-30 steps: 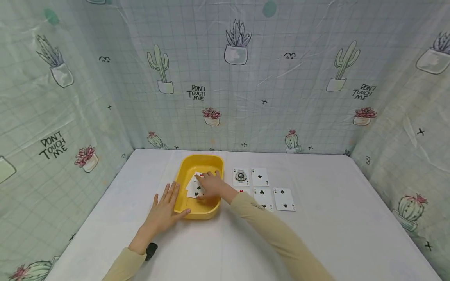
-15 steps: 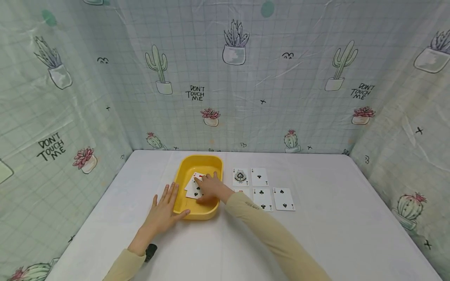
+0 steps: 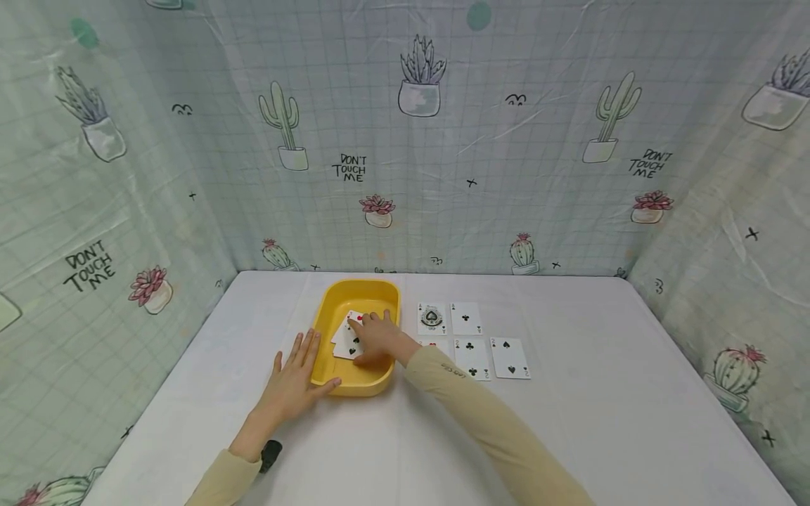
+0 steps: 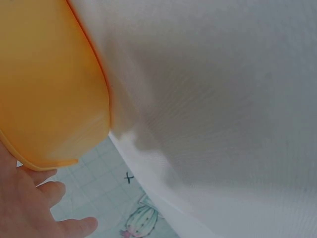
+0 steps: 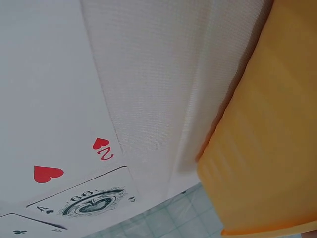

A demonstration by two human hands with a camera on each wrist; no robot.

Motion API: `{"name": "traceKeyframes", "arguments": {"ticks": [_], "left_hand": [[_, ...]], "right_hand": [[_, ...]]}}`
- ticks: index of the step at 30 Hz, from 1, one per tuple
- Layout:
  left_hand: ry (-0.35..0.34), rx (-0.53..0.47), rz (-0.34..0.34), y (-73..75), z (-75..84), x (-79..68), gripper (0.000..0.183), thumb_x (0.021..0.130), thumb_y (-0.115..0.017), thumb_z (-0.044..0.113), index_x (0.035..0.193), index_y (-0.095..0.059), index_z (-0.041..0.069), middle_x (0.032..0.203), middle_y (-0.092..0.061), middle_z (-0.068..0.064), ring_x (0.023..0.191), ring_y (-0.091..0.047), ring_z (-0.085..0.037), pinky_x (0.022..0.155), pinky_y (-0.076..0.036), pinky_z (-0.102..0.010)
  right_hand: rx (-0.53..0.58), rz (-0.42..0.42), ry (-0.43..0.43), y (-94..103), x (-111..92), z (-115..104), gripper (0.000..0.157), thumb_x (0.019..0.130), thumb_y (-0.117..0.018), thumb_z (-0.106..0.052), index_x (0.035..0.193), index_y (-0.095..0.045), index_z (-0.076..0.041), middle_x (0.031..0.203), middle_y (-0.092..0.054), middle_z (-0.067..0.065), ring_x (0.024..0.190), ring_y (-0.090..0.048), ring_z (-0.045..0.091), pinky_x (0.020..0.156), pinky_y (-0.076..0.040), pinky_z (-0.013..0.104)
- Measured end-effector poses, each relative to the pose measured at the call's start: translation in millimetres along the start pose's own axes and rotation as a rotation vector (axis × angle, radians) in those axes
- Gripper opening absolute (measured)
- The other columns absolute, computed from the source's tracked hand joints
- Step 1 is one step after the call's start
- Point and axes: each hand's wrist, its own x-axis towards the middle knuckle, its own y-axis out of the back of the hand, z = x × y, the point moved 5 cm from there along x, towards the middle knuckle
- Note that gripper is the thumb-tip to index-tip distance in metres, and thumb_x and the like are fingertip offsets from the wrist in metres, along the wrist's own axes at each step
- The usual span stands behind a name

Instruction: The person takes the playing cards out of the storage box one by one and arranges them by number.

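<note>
A yellow tray [image 3: 357, 287] stands on the table with several overlapping playing cards [image 3: 345, 344] lying in it. My left hand [image 3: 287, 386] rests against the tray's left side, fingers spread and thumb near its front corner. The left wrist view shows those fingers [image 4: 52, 193] by the tray's rim. My right hand [image 3: 380, 339] reaches over the tray's right wall and touches the cards, index finger stretched out and thumb lower down. Part of the cards is hidden under it. In the right wrist view the tray wall [image 5: 267, 139] hides nearly all of that hand.
Right of the tray, cards lie face up in two rows: an ace of spades [image 3: 432, 318] and ace of clubs [image 3: 466, 318] behind, a two of hearts [image 5: 48, 173], two of clubs [image 3: 472, 362] and two of spades [image 3: 510, 358] in front. A printed cloth [image 3: 474, 211] hangs behind the table.
The right hand has shifted very slightly leftward over the cards in the tray. The left hand stays against the tray, and the cards on the table have not moved.
</note>
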Motion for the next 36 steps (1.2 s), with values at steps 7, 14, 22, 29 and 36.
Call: {"name": "traceKeyframes", "arguments": {"ticks": [7,14,22,29,36], "left_hand": [[-0.007,0.008,0.003,0.1,-1.1,-0.2,0.096,0.077,-0.047,0.066,0.144,-0.010,0.009,0.151,-0.012,-0.012,0.137,-0.013,-0.034,0.102,-0.014,-0.064],[-0.008,-0.002,0.003,1.1,-0.4,0.4,0.095,0.077,-0.051,0.062,0.144,-0.011,0.008,0.150,-0.013,-0.012,0.137,-0.013,-0.035,0.102,-0.013,-0.065],[-0.004,-0.002,-0.001,0.2,-0.9,0.4,0.096,0.077,-0.048,0.065,0.144,-0.010,0.009,0.151,-0.012,-0.012,0.137,-0.012,-0.034,0.103,-0.013,-0.064],[-0.009,0.001,0.002,-0.2,-1.2,0.6,0.097,0.076,-0.048,0.066,0.144,-0.011,0.008,0.150,-0.013,-0.012,0.137,-0.013,-0.035,0.102,-0.014,-0.064],[-0.016,0.001,0.004,0.9,-0.5,-0.2,0.096,0.077,-0.048,0.066,0.144,-0.010,0.008,0.151,-0.012,-0.012,0.137,-0.012,-0.035,0.102,-0.014,-0.064]], "right_hand": [[0.012,-0.019,-0.004,-0.3,1.0,-0.7,0.083,0.076,-0.056,-0.058,0.143,-0.018,-0.027,0.145,-0.030,0.009,0.135,-0.027,0.028,0.110,-0.015,0.053],[-0.015,-0.005,0.006,1.1,0.2,-1.3,0.083,0.076,-0.056,-0.058,0.143,-0.019,-0.026,0.143,-0.032,0.010,0.133,-0.029,0.029,0.110,-0.017,0.052],[0.021,0.000,-0.006,-0.2,1.2,0.0,0.083,0.074,-0.059,-0.057,0.142,-0.018,-0.031,0.140,-0.035,0.010,0.128,-0.033,0.029,0.111,-0.016,0.050],[-0.013,0.035,0.020,2.0,0.3,-0.1,0.087,0.072,-0.060,-0.059,0.142,-0.019,-0.031,0.134,-0.039,0.013,0.126,-0.034,0.030,0.109,-0.020,0.046],[-0.033,0.072,0.035,5.2,-0.8,0.7,0.092,0.070,-0.061,-0.060,0.143,-0.018,-0.024,0.136,-0.039,0.009,0.126,-0.032,0.027,0.108,-0.021,0.049]]}}
